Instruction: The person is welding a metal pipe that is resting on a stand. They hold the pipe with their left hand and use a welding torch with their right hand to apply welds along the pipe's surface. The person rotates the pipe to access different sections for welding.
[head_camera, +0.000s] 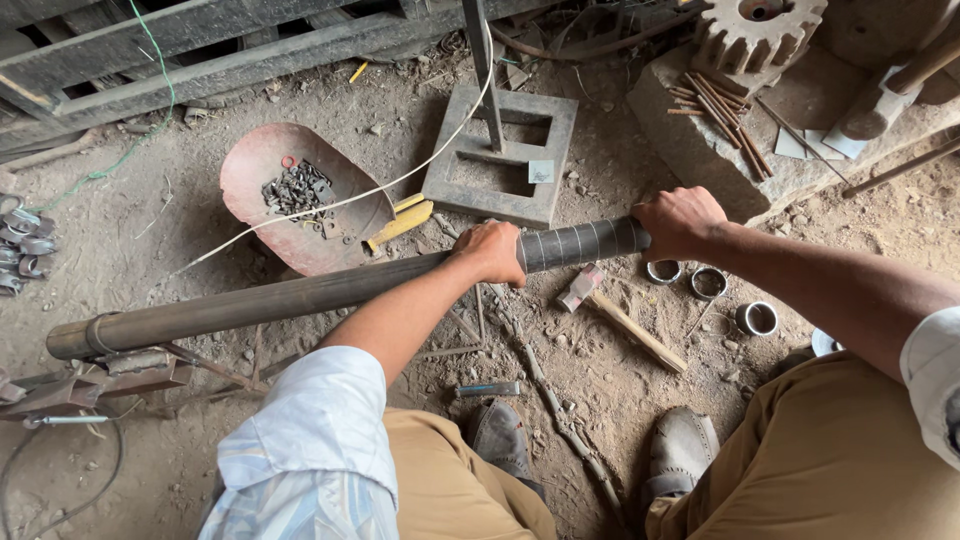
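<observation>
A long dark metal pipe (300, 295) is lying across the dirt floor (160, 230) in front of the person, its long axis running from lower left, where it is resting on a rusty stand (120, 370), up to the right. The left hand (492, 252) is wrapping around the pipe near its marked section, fingers closed over the top. The right hand (680, 220) is gripping the very end of the pipe, also closed tight, so the right hand is nearer the free end and the left is sitting further in along the shaft. The pipe is looking smooth and dull grey, with pale ring lines drawn around the stretch between the hands. Below it a hammer (615, 310) with a wooden handle is lying on the ground, just beside three short shiny metal rings (708, 283). A rust-red pan (250, 170) holding small dark metal bits is sitting beyond the pipe, near a square steel frame (440, 170).
</observation>
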